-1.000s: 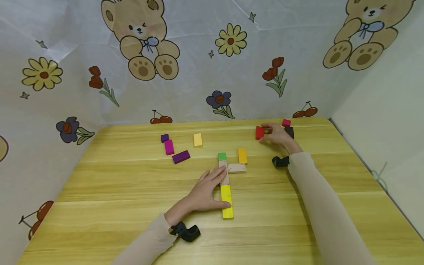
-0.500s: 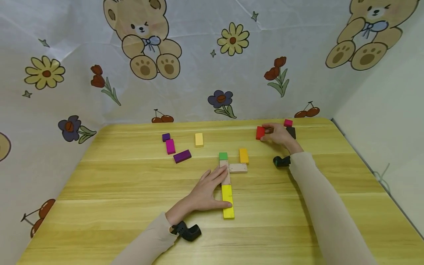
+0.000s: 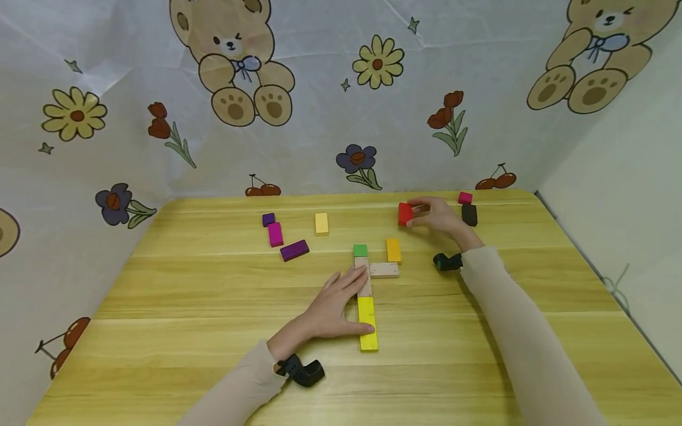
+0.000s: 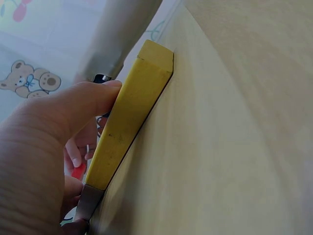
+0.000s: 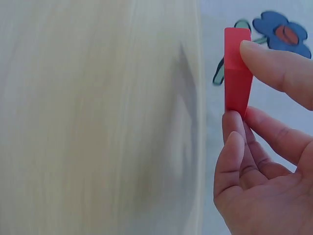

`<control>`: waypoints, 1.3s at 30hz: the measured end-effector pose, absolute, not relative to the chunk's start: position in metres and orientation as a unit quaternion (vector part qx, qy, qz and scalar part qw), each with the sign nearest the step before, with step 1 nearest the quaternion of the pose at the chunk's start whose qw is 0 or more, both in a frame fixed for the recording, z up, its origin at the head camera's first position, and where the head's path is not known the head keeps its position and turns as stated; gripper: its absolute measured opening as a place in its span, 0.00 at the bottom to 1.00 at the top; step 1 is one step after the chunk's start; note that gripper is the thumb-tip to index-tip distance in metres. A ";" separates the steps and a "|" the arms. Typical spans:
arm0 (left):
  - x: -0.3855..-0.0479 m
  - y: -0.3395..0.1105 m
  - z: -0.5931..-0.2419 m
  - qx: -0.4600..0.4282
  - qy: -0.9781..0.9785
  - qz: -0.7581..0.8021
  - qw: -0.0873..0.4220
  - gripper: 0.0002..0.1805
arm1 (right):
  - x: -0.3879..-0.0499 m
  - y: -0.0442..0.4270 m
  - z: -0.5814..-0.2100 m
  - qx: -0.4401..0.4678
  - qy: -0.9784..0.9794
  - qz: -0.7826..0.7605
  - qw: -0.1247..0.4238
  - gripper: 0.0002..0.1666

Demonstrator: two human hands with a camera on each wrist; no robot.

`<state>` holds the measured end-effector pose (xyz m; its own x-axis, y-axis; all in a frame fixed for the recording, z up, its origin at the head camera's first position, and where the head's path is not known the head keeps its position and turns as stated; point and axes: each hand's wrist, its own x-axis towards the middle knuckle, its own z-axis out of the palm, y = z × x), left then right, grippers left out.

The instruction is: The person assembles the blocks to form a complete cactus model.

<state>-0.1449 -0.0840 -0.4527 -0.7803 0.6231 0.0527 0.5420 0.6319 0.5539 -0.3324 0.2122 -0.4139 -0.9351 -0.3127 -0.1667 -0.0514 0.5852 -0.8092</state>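
Note:
My right hand (image 3: 437,216) pinches a red block (image 5: 237,68) between thumb and fingertips, over the far right part of the table. My left hand (image 3: 333,307) lies over a straight row of blocks, its fingers spread. Its thumb touches the long yellow block (image 3: 367,325), and its fingertips rest on a pale wood block (image 3: 362,263). A green block (image 3: 360,250) forms the far end of that row. Sideways from the row's right side lies another pale wood block (image 3: 384,270), with an orange block (image 3: 393,250) just beyond it.
Back left lie a small dark purple block (image 3: 269,220), a magenta block (image 3: 275,235), a purple block (image 3: 295,250) and a light yellow block (image 3: 322,225). Behind my right hand are a black block (image 3: 469,215) and a pink block (image 3: 465,198). A patterned sheet (image 3: 309,160) backs the table.
My right hand has moved a little to the left with the red block, away from the black block. My left hand stays in place on the row.

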 end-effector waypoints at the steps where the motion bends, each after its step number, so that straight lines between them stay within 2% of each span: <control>1: -0.145 -0.084 -0.453 0.323 0.901 0.282 0.073 0.58 | -0.332 0.210 -0.414 -0.108 0.878 -0.441 0.148 0.39; 13: -0.145 -0.083 -0.452 0.322 0.903 0.274 0.072 0.58 | -0.324 0.191 -0.414 -0.152 0.874 -0.431 0.163 0.37; 39: -0.146 -0.083 -0.453 0.322 0.903 0.275 0.075 0.58 | -0.321 0.185 -0.420 -0.161 0.870 -0.425 0.189 0.37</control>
<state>-0.1458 -0.0833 -0.4528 -0.7812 0.6228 0.0426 0.5408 0.6412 0.5444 -0.3210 0.1847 -0.4201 -0.8768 -0.4406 -0.1928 -0.1185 0.5864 -0.8013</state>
